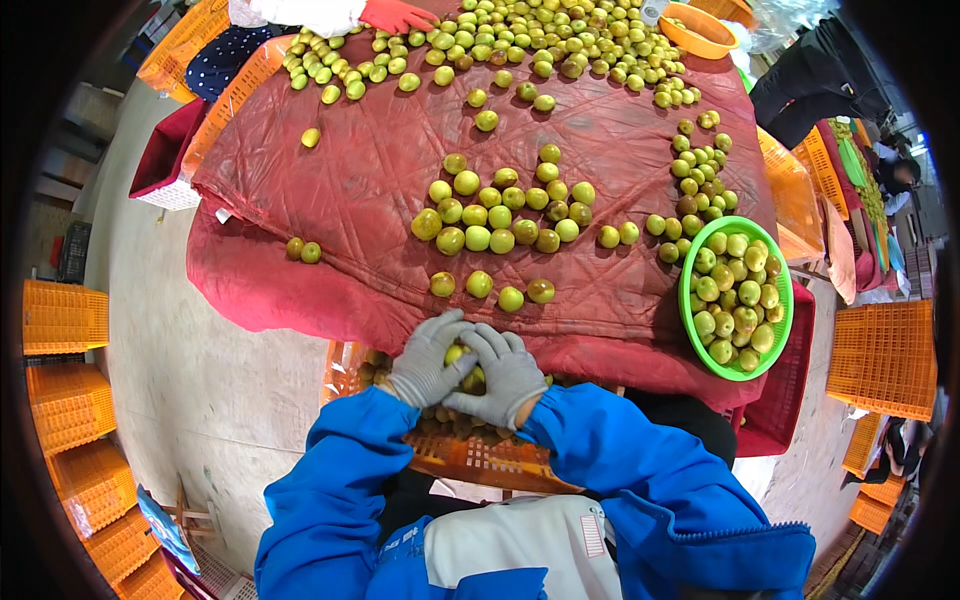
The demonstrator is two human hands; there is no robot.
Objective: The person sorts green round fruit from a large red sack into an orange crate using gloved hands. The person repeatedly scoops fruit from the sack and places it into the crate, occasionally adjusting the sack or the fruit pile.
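Both my hands wear grey knit gloves and are cupped together at the table's near edge. Between my left hand [433, 358] and my right hand [504, 373] are a few yellow-green fruits [454, 353] that look like jujubes, partly hidden by the fingers. Directly below is an orange plastic crate [487, 461] with more of these fruits in it. Just beyond my fingertips, a short row of fruits [479, 283] lies on the red quilted table cover [360, 172]. Behind that row is a looser cluster of fruits [499, 217], some with brown patches.
A green plastic basket [787, 315] full of fruits stands at the table's right corner. At the far side lies a large heap of fruits [555, 37], beside an orange bowl [731, 46] and another person's red-gloved hand [397, 15]. Orange crates [67, 319] are stacked along the left.
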